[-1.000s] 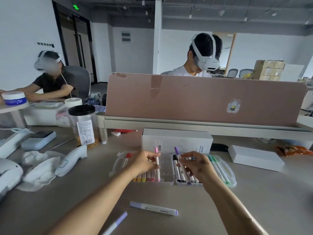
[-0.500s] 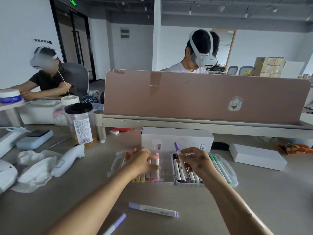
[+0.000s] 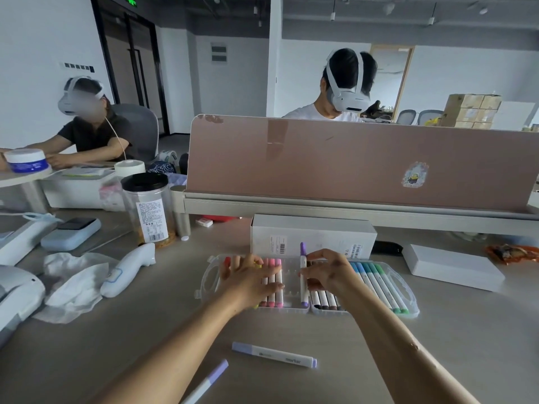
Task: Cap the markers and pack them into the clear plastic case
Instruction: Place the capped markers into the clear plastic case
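Observation:
The clear plastic case [image 3: 407, 290] lies open on the desk with two halves full of capped markers. My left hand [image 3: 248, 277] lies flat with straight fingers on the pink markers [image 3: 275, 279] in the left half. My right hand [image 3: 328, 272] pinches a purple marker [image 3: 303, 279] that stands tilted, its lower end in the case near the hinge. Two lilac markers lie loose on the desk in front: one [image 3: 274, 354] whole, another [image 3: 205, 383] half under my left forearm.
A white box [image 3: 312, 236] stands right behind the case, a flat white box [image 3: 452, 266] to the right. A jar [image 3: 150, 211], a white handheld device [image 3: 128, 269] and crumpled tissue [image 3: 73, 282] lie left. A pink divider [image 3: 350, 161] bounds the desk.
My left hand has laid the pink marker down among the others and now rests flat on them. My right hand has lowered the purple marker toward the case.

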Demonstrator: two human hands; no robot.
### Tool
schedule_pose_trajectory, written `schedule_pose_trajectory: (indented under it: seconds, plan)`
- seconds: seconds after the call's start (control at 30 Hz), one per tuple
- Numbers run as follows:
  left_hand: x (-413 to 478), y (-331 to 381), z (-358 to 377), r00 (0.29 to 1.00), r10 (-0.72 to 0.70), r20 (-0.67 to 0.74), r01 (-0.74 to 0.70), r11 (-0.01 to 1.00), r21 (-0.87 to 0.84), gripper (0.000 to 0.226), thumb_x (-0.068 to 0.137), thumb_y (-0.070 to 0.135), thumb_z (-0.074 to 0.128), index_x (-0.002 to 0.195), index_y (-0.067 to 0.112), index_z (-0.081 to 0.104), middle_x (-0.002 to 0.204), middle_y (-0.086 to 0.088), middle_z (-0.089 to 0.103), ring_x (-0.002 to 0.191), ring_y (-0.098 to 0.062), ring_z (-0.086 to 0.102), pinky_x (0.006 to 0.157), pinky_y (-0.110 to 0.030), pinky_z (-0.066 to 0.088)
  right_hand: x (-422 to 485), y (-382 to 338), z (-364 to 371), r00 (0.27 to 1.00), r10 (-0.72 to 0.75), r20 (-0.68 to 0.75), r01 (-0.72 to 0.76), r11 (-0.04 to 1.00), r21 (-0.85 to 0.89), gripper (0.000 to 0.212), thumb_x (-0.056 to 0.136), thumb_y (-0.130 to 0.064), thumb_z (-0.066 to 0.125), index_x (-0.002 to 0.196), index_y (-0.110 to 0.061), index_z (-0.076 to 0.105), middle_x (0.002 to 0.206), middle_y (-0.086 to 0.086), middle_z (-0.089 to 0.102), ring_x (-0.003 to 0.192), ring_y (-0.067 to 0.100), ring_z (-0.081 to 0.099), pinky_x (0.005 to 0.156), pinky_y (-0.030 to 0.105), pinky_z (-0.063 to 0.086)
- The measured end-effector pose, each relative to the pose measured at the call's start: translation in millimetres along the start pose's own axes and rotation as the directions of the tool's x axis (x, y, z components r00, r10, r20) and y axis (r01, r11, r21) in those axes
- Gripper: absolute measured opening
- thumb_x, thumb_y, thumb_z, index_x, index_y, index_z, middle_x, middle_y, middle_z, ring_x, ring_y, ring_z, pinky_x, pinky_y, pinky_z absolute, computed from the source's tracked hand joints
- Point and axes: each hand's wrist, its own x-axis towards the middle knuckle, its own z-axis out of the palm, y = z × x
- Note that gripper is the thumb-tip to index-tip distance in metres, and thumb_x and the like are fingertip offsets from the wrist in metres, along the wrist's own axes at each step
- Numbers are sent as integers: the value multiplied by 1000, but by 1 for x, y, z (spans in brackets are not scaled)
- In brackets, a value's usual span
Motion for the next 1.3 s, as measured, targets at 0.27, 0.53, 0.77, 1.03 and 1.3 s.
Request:
schedule_pose_trajectory:
  seconds: [0.27, 0.53, 0.77, 1.03, 1.3]
  plan:
    - [-16, -24, -7, 947, -45, -319, -120, 870, -478, 44, 98, 48, 46, 140, 56, 34, 121, 23, 58, 110, -16, 57, 98, -48, 48, 0, 1, 13, 1000, -20, 9, 21, 996, -91, 30, 73, -1, 80, 95, -9, 61, 95, 15, 69, 68, 27, 72, 60, 34, 61]
    - [-53, -70, -10, 936, -144, -321, -94, 777, -623, 25, 93, 29, 63, 108, 48, 61, 100, 18, 64, 96, -4, 60, 94, -41, 52, -3, -10, 34, 996, 82, 21, -75, 972, -221, 34, 74, 0, 79, 100, -7, 58, 93, 15, 67, 71, 27, 72, 58, 33, 61]
    - [-72, -79, -7, 931, -170, -324, -75, 778, -624, 20, 93, 28, 63, 107, 42, 67, 96, 21, 64, 92, -4, 58, 93, -41, 52, -11, -3, 33, 982, -190, 1, 164, 845, -509, 21, 80, -14, 78, 95, -8, 65, 89, 4, 68, 58, 13, 66, 50, 13, 52]
    - [-80, -78, -7, 921, -183, -345, -74, 787, -613, 20, 93, 26, 63, 101, 44, 67, 92, 21, 65, 93, -8, 58, 94, -42, 51, -26, 19, 23, 927, -368, 67, 241, 451, -859, 31, 85, -44, 68, 114, -35, 68, 120, -9, 59, 110, 15, 47, 82, 26, 41]
    - [-93, -74, -9, 929, -206, -307, -21, 799, -601, 14, 83, 43, 60, 92, 52, 66, 90, 26, 67, 90, -7, 60, 92, -43, 52, -37, 31, 27, 904, -426, 31, 193, 341, -920, 32, 89, -46, 61, 121, -43, 63, 122, -10, 44, 115, 18, 34, 93, 32, 29]
